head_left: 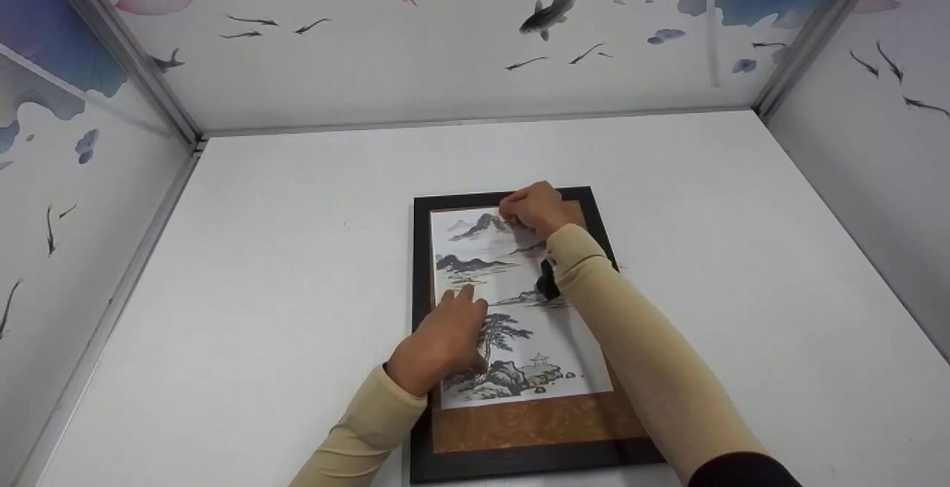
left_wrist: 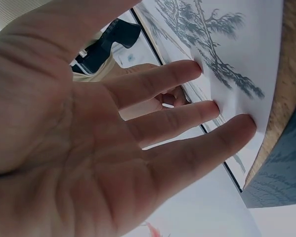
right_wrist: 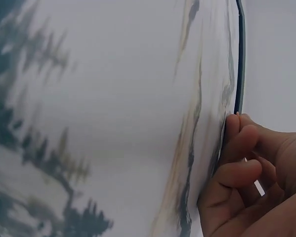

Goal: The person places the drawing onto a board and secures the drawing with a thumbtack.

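Observation:
An ink landscape painting (head_left: pixel 553 342) on white paper lies over a brown backing (head_left: pixel 519 427) inside a dark picture frame (head_left: pixel 421 272). My right hand (head_left: pixel 536 208) is at the painting's top edge, thumb and index finger pinching a thin edge there. In the right wrist view a narrow orange sliver shows between those fingertips, and the other fingers of the right hand (right_wrist: pixel 251 182) are curled by the paper. My left hand (head_left: pixel 441 338) is on the painting's left side. The left wrist view shows its fingers (left_wrist: pixel 202 148) extended, fingertips touching the paper.
The picture frame lies on a white tabletop (head_left: pixel 297 272). White panels with painted fish surround it, a back panel (head_left: pixel 460 64) and side panels (head_left: pixel 868 160). A black wrist device (head_left: pixel 548 279) is on the right wrist, over the painting.

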A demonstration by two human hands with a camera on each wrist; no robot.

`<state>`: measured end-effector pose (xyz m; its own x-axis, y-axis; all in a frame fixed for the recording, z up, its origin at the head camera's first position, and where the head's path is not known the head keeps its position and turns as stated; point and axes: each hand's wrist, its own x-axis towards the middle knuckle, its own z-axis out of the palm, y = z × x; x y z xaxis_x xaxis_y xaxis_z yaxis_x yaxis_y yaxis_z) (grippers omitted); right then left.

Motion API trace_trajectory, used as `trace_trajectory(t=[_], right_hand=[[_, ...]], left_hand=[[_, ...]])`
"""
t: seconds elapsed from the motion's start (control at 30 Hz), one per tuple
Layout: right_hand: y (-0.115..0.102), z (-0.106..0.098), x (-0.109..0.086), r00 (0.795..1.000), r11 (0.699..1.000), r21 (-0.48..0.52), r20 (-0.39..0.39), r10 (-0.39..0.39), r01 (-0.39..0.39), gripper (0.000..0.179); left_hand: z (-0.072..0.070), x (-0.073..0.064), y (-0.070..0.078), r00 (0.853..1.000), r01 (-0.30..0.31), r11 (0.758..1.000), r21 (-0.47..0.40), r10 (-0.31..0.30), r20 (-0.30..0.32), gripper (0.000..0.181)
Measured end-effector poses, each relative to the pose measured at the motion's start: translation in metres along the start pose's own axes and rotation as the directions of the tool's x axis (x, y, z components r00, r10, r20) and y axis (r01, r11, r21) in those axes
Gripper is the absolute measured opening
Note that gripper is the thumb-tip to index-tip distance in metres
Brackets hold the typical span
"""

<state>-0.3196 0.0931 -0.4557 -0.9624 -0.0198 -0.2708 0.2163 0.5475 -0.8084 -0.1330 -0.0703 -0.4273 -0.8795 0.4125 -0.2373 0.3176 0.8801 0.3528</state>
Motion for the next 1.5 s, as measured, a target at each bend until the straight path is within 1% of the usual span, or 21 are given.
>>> trace_trajectory(t=[0.17,0.3,0.43,0.67,0.83,0.87,0.9,0.97,1.07,1.1,1.17,1.4,1.5], right_hand=[[-0.0016,0.0009,0.0034,0.999,0.998,-0.036,0.006,0.047,-0.047,0.016],[-0.0013,-0.0004,0.0029,0.996,0.996,-0.020,0.013,0.085,-0.084,0.015],[-0.0009,-0.0011,0.0029,0.995,0.995,-0.011,0.014,0.098,-0.098,0.014],[-0.0009,-0.0008,0.0028,0.996,0.996,0.011,0.030,0.088,-0.089,0.013],[-0.0010,-0.0012,0.0023,0.996,0.997,0.006,0.036,0.077,-0.077,0.015],[-0.0012,-0.0011,0.0023,0.996,0.997,0.011,0.037,0.077,-0.078,0.015],[-0.0015,-0.0009,0.0024,0.996,0.997,0.019,0.036,0.079,-0.080,0.014],[-0.0022,-0.0005,0.0022,0.996,0.996,0.033,0.035,0.083,-0.084,0.013],[-0.0026,0.0003,0.0021,0.996,0.996,0.035,0.028,0.087,-0.088,0.014],[-0.0026,0.0005,0.0019,0.996,0.996,0.034,0.028,0.084,-0.085,0.014],[-0.0026,0.0007,0.0014,0.997,0.996,0.030,0.025,0.080,-0.080,0.014],[-0.0012,0.0005,0.0007,0.999,0.999,0.017,0.012,0.051,-0.051,0.013],[-0.0007,0.0009,0.0016,0.999,0.999,0.012,0.003,0.052,-0.052,0.013]], left_hand=[[0.0014,-0.0006,-0.0007,1.000,-0.006,1.000,0.001,0.006,-0.007,0.066],[0.0016,-0.0003,-0.0002,1.000,-0.003,1.000,0.003,0.003,-0.007,0.067],[0.0006,-0.0004,0.0001,1.000,-0.003,1.000,0.019,0.003,-0.005,0.069],[0.0004,-0.0016,0.0000,1.000,0.002,1.000,0.017,-0.002,0.001,0.073],[-0.0001,-0.0024,0.0004,1.000,0.002,1.000,0.021,-0.002,-0.001,0.071],[0.0029,-0.0005,-0.0018,1.000,-0.004,0.999,0.035,0.005,-0.011,0.070],[0.0027,-0.0005,-0.0018,1.000,-0.004,0.999,0.035,0.004,-0.011,0.068],[0.0021,-0.0005,-0.0014,1.000,0.000,0.999,0.035,0.001,-0.009,0.067],[0.0017,-0.0006,-0.0011,1.000,0.008,1.000,0.029,-0.008,0.001,0.067],[-0.0015,-0.0024,0.0012,1.000,0.017,1.000,0.015,-0.017,0.013,0.068],[-0.0013,-0.0022,0.0012,1.000,0.016,1.000,0.018,-0.016,0.015,0.068],[0.0003,-0.0007,0.0009,1.000,0.000,0.999,0.048,0.000,-0.008,0.067],[0.0007,-0.0004,0.0010,1.000,-0.003,0.999,0.050,0.003,-0.013,0.067]])
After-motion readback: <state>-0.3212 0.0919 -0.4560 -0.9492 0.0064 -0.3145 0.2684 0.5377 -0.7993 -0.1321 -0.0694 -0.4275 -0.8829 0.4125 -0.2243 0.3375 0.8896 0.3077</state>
